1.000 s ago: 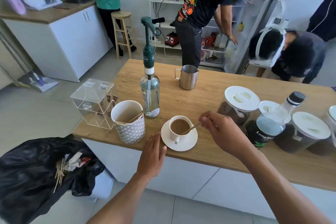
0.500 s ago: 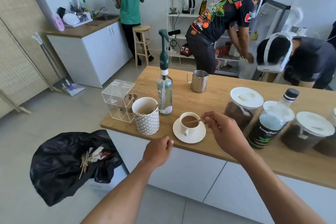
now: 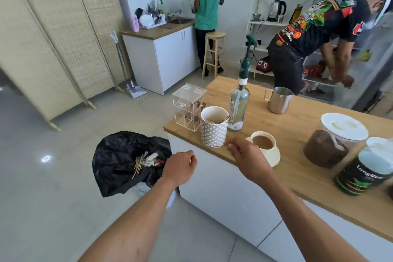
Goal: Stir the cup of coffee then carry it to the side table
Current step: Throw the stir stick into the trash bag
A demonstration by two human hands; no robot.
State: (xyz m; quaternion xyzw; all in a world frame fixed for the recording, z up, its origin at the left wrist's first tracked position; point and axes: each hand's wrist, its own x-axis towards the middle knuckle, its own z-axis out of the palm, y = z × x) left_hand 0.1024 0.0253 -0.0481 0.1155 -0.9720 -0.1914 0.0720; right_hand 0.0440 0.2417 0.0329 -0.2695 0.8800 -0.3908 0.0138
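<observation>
A shared kitchen: sink (image 3: 180,21), kettle (image 3: 276,10), open fridge (image 3: 371,87), wooden counter (image 3: 297,121) with coffee jars (image 3: 325,149).

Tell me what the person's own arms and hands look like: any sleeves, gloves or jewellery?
Both forearms are bare as far as the picture shows, with no sleeve edge in view. The left hand and the right hand wear no gloves. No watch, bracelet or ring shows on either wrist or on the fingers that are visible.
</observation>
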